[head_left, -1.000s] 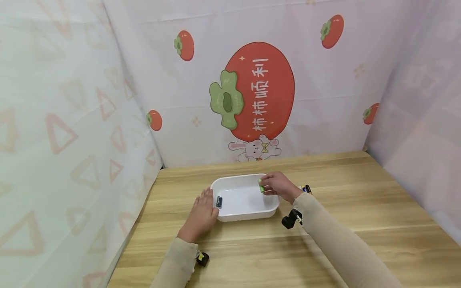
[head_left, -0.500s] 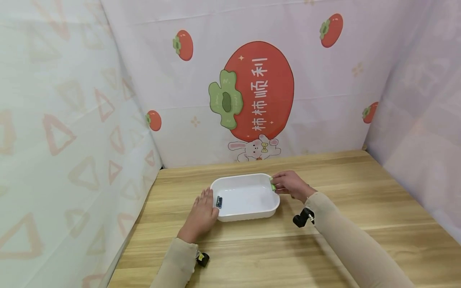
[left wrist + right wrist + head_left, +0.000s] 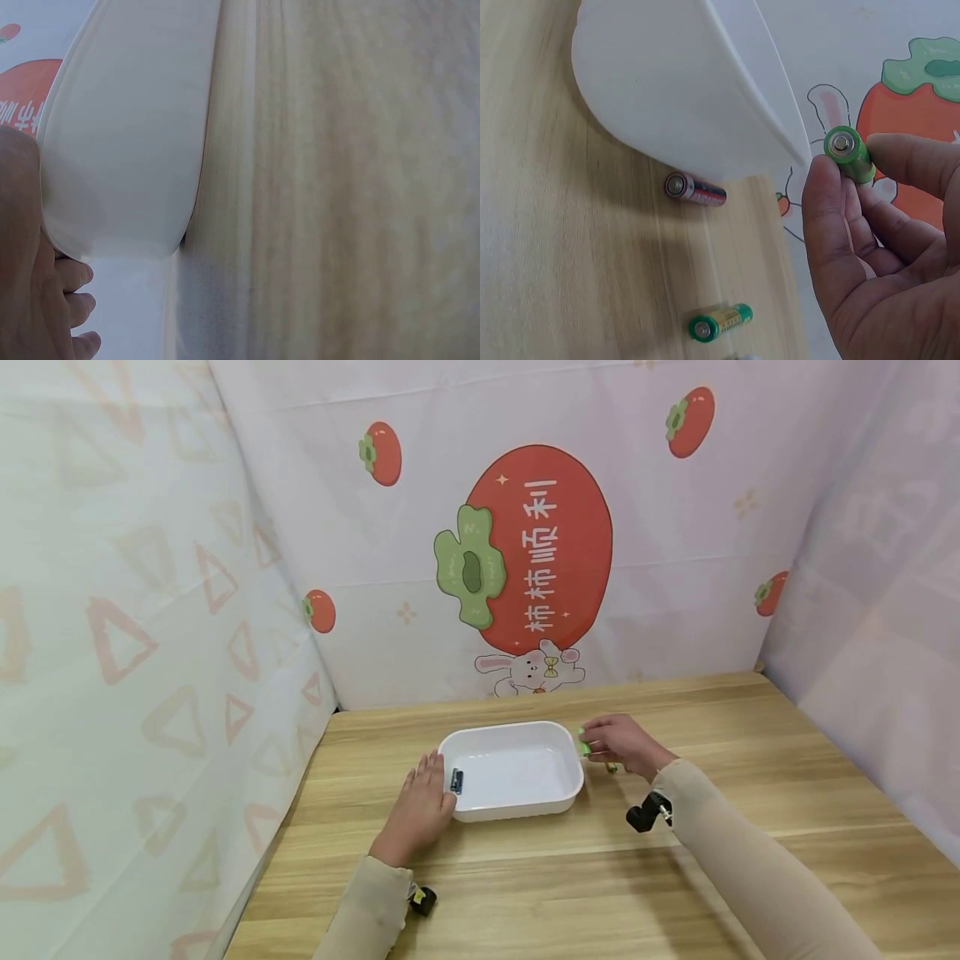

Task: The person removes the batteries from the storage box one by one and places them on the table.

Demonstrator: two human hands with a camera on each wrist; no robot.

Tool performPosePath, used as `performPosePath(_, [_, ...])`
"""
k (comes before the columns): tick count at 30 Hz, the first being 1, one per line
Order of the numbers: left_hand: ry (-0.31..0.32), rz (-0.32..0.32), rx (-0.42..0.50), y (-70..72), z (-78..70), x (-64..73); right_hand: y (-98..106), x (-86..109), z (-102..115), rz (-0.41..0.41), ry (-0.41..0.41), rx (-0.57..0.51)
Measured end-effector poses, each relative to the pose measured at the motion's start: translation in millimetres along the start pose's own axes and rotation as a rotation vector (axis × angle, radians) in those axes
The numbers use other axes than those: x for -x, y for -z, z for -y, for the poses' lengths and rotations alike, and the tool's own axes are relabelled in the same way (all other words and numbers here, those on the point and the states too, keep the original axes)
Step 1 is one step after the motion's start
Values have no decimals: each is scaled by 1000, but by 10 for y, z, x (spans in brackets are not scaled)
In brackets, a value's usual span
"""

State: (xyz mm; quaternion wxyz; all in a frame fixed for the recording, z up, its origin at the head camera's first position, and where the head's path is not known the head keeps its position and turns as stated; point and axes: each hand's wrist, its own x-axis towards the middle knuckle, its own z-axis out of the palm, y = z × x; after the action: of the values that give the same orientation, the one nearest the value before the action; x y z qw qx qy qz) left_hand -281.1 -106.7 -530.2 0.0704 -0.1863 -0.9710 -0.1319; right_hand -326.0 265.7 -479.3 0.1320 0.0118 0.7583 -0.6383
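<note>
A white rectangular tray (image 3: 517,812) sits on the wooden table, with a couple of dark batteries (image 3: 456,781) lying at its left end. My left hand (image 3: 420,806) rests against the tray's left rim, fingers extended along it. In the left wrist view, part of this hand (image 3: 34,285) shows beside the tray's outer wall. Just outside the right rim, my right hand (image 3: 622,745) pinches a green battery (image 3: 857,159) between thumb and fingers, above the table. Below it on the wood lie a black-and-red battery (image 3: 699,190) close to the tray and a green-and-gold battery (image 3: 727,321).
A patterned cloth backdrop (image 3: 390,652) stands behind the table (image 3: 510,893), and more cloth hangs on the left (image 3: 165,693) and right sides. At the bottom edge of the right wrist view, a small piece of another object peeks in.
My right hand has moved right, from over the tray's right end to outside its rim, still pinching the green battery. The left hand and the tray have stayed in place.
</note>
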Motion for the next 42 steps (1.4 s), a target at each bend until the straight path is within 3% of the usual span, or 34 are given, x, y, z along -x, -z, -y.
performPosePath(15, [9, 18, 10, 12, -12, 27, 235, 42, -125, 17, 15, 24])
performPosePath(35, [-8, -7, -1, 1, -16, 37, 532, 94, -240, -13, 2, 67])
performPosePath(42, [-2, -12, -1, 0, -1, 27, 545, 124, -208, -19, -4, 100])
